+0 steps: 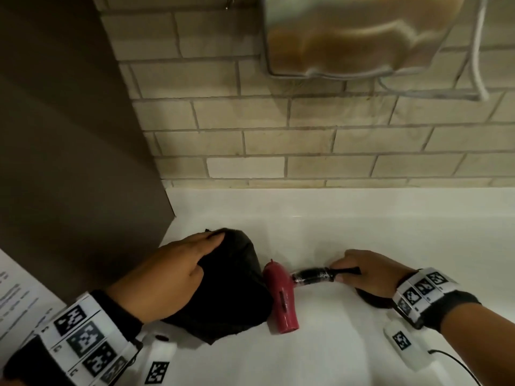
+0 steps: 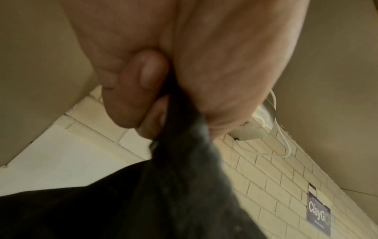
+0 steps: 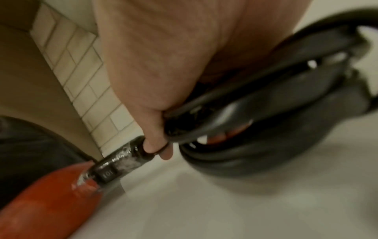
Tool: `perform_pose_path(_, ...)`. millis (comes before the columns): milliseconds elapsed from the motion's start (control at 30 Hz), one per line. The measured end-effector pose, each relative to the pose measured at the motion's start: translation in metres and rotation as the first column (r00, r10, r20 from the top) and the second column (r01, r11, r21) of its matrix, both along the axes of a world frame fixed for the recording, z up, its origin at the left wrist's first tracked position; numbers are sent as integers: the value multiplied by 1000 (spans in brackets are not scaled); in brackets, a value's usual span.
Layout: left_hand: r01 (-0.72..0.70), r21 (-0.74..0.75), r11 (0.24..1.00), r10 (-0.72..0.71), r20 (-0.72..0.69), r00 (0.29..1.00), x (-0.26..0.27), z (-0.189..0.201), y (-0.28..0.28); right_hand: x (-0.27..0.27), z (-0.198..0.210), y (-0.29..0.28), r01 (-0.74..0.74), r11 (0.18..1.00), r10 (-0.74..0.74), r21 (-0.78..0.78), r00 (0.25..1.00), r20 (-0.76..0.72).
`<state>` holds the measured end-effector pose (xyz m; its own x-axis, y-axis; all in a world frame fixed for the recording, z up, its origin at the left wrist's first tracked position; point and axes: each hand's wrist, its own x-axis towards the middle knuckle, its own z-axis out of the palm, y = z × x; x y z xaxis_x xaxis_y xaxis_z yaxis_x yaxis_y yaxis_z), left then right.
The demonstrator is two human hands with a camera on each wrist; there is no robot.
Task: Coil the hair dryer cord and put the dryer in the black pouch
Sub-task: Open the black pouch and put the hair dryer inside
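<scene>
Red dryer (image 1: pixel 281 295) lies on the white worktop (image 1: pixel 348 218), just beside the black pouch (image 1: pixel 237 296); left hand (image 1: pixel 172 277) fingers pinch pouch fabric; right hand (image 1: pixel 365 273) fingers clasp coiled cord (image 3: pixel 266 103) at the handle; judgement: spread the mouth wide, feed nozzle first, keep coil gathered.

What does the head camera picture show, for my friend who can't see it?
A left hand holds a black pouch on a white counter, while the right hand grips the black handle of a red hair dryer beside it, below a tiled wall.
</scene>
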<state>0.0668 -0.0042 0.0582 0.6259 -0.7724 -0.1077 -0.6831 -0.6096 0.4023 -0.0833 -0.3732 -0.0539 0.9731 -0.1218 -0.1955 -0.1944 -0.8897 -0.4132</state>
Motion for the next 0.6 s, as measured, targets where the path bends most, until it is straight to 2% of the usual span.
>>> perform_pose_path(133,-53,67,996,56,-39,998,-4,8,1,-14,17,-5,79,991,-81,111,997,13)
perform_pose_path(233,-44,94,995,47,-30,998,-8,11,-1,-32,47,-10,152,965,-164,212,986,42)
perform_pose_path(333,-11,96,995,15,-42,999,-9,6,-4,-51,85,-5,193,950,-216,247,974,70)
perform_pose_path(533,-47,28,998,54,-300,952,-9,-2,-12,-54,133,43,87,956,-105,281,993,50)
perform_pose_path(600,-28,22,999,34,-355,934,-11,-1,-13,-45,138,69,67,975,-74,211,997,26)
